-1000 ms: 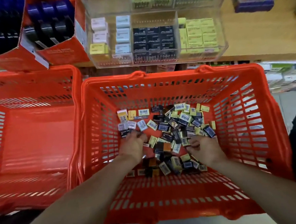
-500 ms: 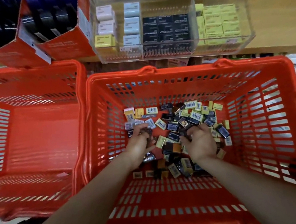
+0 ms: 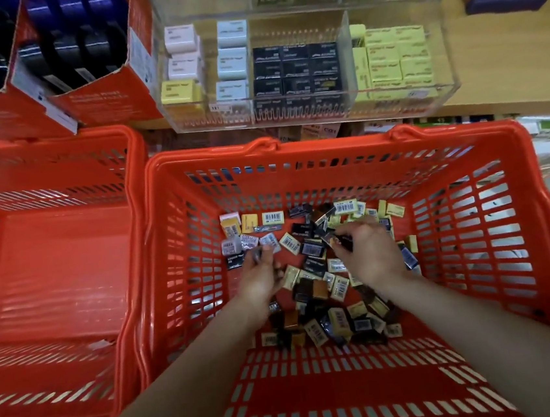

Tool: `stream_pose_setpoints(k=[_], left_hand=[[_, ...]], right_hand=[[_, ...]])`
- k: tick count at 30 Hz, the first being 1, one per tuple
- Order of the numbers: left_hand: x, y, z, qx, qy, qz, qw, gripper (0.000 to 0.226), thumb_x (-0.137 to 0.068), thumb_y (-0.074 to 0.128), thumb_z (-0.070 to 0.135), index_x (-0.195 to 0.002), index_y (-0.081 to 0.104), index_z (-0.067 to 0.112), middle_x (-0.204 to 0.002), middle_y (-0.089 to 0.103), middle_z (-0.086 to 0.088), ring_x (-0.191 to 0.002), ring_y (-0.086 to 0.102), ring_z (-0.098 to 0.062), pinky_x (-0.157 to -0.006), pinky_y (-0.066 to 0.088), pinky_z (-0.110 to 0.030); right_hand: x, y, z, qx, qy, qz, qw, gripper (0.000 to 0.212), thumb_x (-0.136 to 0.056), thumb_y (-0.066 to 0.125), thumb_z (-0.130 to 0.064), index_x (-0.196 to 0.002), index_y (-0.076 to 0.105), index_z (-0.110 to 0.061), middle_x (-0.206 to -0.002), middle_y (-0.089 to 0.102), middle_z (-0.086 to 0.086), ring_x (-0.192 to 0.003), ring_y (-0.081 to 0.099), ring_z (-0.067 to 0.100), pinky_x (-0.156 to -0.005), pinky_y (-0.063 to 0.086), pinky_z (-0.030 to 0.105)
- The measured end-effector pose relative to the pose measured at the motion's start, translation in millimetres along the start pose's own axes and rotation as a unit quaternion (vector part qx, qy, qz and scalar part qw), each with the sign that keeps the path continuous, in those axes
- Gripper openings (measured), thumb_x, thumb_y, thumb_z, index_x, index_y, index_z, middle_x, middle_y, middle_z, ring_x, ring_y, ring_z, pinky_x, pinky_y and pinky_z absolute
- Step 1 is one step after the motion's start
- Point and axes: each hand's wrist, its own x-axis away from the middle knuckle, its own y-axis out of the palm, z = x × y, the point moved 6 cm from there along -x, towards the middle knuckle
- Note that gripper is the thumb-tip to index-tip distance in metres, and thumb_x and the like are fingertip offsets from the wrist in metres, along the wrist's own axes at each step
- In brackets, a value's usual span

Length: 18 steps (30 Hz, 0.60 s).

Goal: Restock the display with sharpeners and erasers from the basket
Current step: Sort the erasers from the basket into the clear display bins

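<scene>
— Lots of small packs (image 3: 308, 249) still lie in the basket (image 3: 532, 215). Both hands pinch dark ones: left hand (image 3: 260, 274), right hand (image 3: 366, 253).
— So the display (image 3: 346, 65) waits? 
— Yes, barely started, I think.

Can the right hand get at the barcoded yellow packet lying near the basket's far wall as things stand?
Probably yes: the right hand is already inside the basket, nothing covers the packet, though its grip seems occupied by a small dark item.

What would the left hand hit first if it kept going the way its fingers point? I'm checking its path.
Probably the clear-wrapped packets just beyond the left hand, then the basket wall; depth is unclear.
</scene>
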Motion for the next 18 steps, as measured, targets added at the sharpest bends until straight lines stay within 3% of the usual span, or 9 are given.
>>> stream_pose_setpoints(k=[2,5,7,10,13,15,18], left_hand=[[-1.6,-7.2,1.3,-0.007,-0.010,-0.008,1.000,0.014,-0.102,0.050,0.028,-0.110,0.057,0.017,-0.077,0.056,-0.001,-0.072,0.056,-0.013,-0.070,0.054,-0.030],[0.7,-13.1,2.6,0.001,-0.041,-0.034,0.999,0.014,-0.100,0.054,0.022,-0.110,0.060,0.015,-0.078,0.061,-0.001,-0.072,0.059,-0.015,-0.073,0.054,-0.033],[0.2,-16.4,3.9,-0.007,-0.052,-0.037,0.998,0.011,-0.096,0.056,0.026,-0.099,0.062,0.016,-0.069,0.061,0.002,-0.065,0.058,-0.014,-0.075,0.053,-0.034],[0.4,-15.0,8.7,-0.022,-0.057,-0.030,0.998,0.019,-0.095,0.053,0.035,-0.082,0.058,0.021,-0.065,0.052,0.005,-0.060,0.048,-0.012,-0.072,0.050,-0.031],[4.6,-6.2,7.2,-0.008,-0.075,-0.042,0.996,0.013,-0.093,0.061,0.029,-0.101,0.065,0.020,-0.068,0.052,0.003,-0.064,0.049,-0.012,-0.080,0.055,-0.035],[7.5,1.7,0.5,0.047,-0.085,-0.049,0.994,0.021,-0.091,0.067,0.028,-0.111,0.068,0.021,-0.073,0.054,0.000,-0.068,0.052,-0.015,-0.087,0.055,-0.038],[13.3,15.1,-11.1,0.099,-0.082,-0.073,0.989,0.038,-0.087,0.070,0.040,-0.116,0.066,0.016,-0.097,0.064,-0.004,-0.087,0.059,-0.017,-0.081,0.053,-0.034]], right_hand=[[-9.3,7.3,2.4,0.120,-0.006,-0.037,0.992,0.040,-0.093,0.062,-0.039,-0.129,0.060,-0.022,-0.132,0.045,0.008,-0.120,0.050,0.028,-0.096,0.051,0.040],[-16.1,15.9,-6.4,0.232,-0.011,-0.039,0.972,0.041,-0.090,0.065,-0.041,-0.123,0.062,-0.018,-0.133,0.040,0.010,-0.124,0.042,0.031,-0.097,0.045,0.043],[-17.3,19.0,-8.2,0.247,-0.011,-0.031,0.968,0.039,-0.089,0.066,-0.041,-0.117,0.064,-0.014,-0.134,0.040,0.011,-0.126,0.040,0.032,-0.102,0.042,0.045],[-8.9,15.5,2.2,0.148,0.003,0.007,0.989,0.036,-0.091,0.065,-0.038,-0.118,0.066,-0.014,-0.130,0.045,0.009,-0.123,0.043,0.029,-0.102,0.042,0.042],[11.6,7.3,9.5,-0.030,0.046,0.028,0.998,0.035,-0.094,0.064,-0.035,-0.121,0.067,-0.013,-0.117,0.063,0.010,-0.092,0.063,0.021,-0.081,0.052,0.028],[29.5,10.8,4.7,-0.160,0.095,0.012,0.983,0.038,-0.092,0.066,-0.036,-0.122,0.068,-0.013,-0.113,0.070,0.006,-0.086,0.067,0.018,-0.076,0.052,0.024],[53.7,24.4,-22.8,-0.303,0.117,-0.011,0.946,0.036,-0.089,0.069,-0.037,-0.119,0.070,-0.018,-0.113,0.068,-0.009,-0.097,0.059,0.003,-0.082,0.043,0.012]])
